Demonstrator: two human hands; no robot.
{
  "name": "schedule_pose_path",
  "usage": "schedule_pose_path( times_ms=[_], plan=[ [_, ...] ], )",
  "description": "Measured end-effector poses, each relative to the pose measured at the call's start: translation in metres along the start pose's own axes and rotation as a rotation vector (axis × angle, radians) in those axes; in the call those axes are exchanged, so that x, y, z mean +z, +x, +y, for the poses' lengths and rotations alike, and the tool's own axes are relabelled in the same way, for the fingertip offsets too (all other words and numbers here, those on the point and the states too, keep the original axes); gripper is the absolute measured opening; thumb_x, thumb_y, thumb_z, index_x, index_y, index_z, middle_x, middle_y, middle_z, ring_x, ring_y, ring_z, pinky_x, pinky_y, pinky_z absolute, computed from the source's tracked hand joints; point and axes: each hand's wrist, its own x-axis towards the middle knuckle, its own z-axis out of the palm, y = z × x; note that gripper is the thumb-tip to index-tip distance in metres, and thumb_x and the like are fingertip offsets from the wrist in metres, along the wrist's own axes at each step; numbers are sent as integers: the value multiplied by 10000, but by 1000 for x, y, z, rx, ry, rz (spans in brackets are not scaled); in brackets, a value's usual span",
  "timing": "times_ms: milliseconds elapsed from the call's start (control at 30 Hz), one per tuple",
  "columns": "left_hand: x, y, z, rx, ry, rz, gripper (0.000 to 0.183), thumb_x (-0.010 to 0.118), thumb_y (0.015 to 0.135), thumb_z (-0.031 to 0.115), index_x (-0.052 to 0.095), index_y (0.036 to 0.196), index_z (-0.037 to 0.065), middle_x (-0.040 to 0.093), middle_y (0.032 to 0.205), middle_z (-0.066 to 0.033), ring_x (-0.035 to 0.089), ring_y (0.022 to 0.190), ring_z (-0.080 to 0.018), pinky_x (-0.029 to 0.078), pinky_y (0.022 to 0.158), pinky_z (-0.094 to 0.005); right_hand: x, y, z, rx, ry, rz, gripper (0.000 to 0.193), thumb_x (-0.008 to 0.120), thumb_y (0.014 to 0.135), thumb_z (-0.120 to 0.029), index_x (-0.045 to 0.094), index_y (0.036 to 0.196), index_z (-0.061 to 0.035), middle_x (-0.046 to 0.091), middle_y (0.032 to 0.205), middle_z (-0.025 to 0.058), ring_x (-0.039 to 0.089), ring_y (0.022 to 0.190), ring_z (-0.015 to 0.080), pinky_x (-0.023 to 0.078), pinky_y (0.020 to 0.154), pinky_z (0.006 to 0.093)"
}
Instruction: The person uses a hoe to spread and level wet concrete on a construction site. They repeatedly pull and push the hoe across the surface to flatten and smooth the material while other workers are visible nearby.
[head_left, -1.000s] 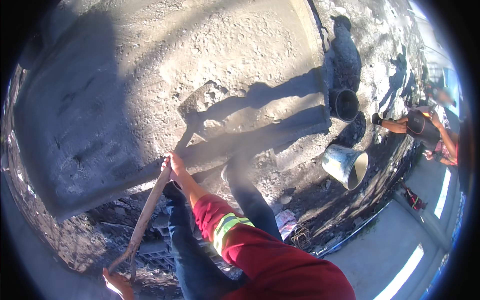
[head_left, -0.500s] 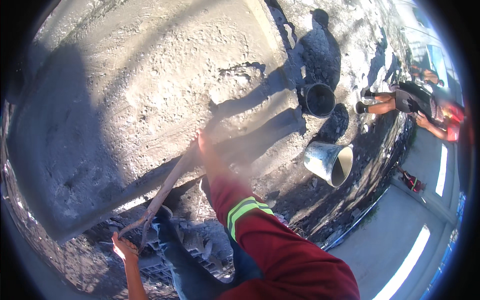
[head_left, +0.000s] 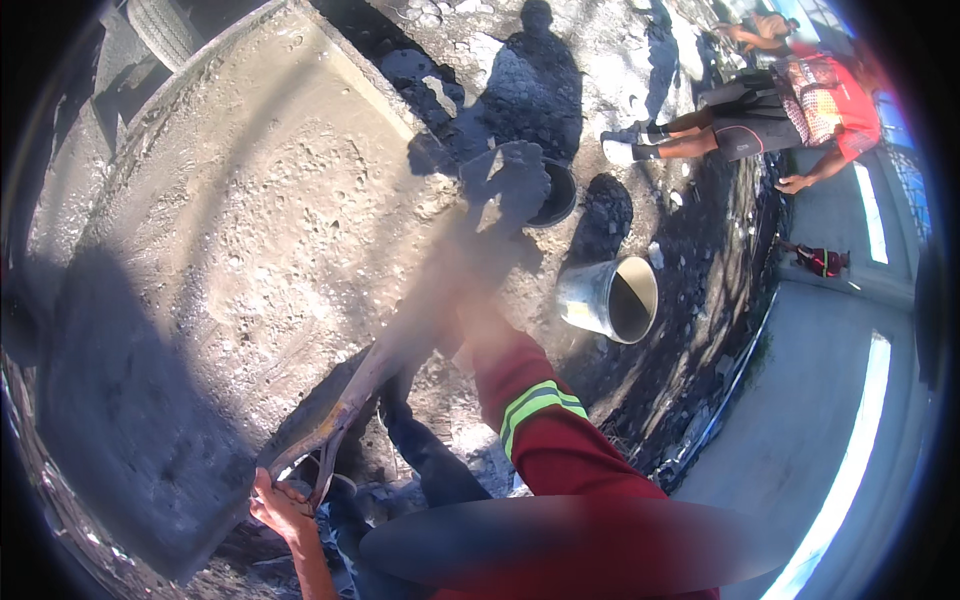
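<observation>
Fingers of the left hand (head_left: 281,506) clasp the fork-handled, grey-caked shovel (head_left: 366,387); right hand's (head_left: 470,326) blurred, indeterminate. Long axis diagonal, blade (head_left: 513,182) pointing past concrete bed's (head_left: 352,78) right corner.

A dark red sleeve (head_left: 575,460) carries a lime-and-grey band (head_left: 538,398).

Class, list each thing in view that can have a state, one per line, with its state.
Grey mix: spread out, lumpy, partly shaded
Shovel: held, far end covered in grey mix
Left hand: closed around the shovel's handle end
Right hand: blurred, at the shovel; grip unclear
Dark bucket: open, partly hidden behind the shovel
Pale bucket: open, partly shaded inside
</observation>
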Motion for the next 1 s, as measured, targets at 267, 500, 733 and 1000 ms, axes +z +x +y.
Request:
schedule_pose_path(
  times_ms=[267, 500, 733, 1000],
  plan=[
    [63, -168, -27, 1269, 221, -617, 361, 785, 754, 317, 525, 764, 67, 519, 622, -75, 535, 533, -235, 402, 487, -340, -54, -45, -133, -51, -141, 48, 277, 648, 821, -351, 505, 756, -123, 530, 604, 14, 548, 492, 160, 502, 475, 326],
    [-79, -109, -81, 1050, 300, -720, 465, 747, 807, 464, 509, 748, 69, 483, 606, -50, 511, 558, -239, 395, 518, -362, -21, -111, -45, -76, 40, -193, 325, 714, 847, -365, 514, 785, -117, 553, 661, 29, 589, 570, 164, 536, 529, 318],
    [-401, 26, -148, 660, 1242, 249, 287, 646, 916, 262, 674, 1075, 24, 683, 941, -111, 653, 863, -251, 534, 744, -377, 66, -146, 316, 307, -41, -118, 335, 716, 895, -359, 493, 731, -172, 509, 598, -31, 554, 561, 119, 507, 514, 316],
    [-620, 91, -49, -183, 566, 767, 330, 639, 869, 431, 552, 850, 114, 505, 700, -33, 497, 592, -175, 422, 516, -323, 140, -286, 718, 845, -9, 54, 240, 669, 879, -206, 506, 722, -123, 474, 599, 19, 512, 516, 165, 473, 493, 357]
  ],
)
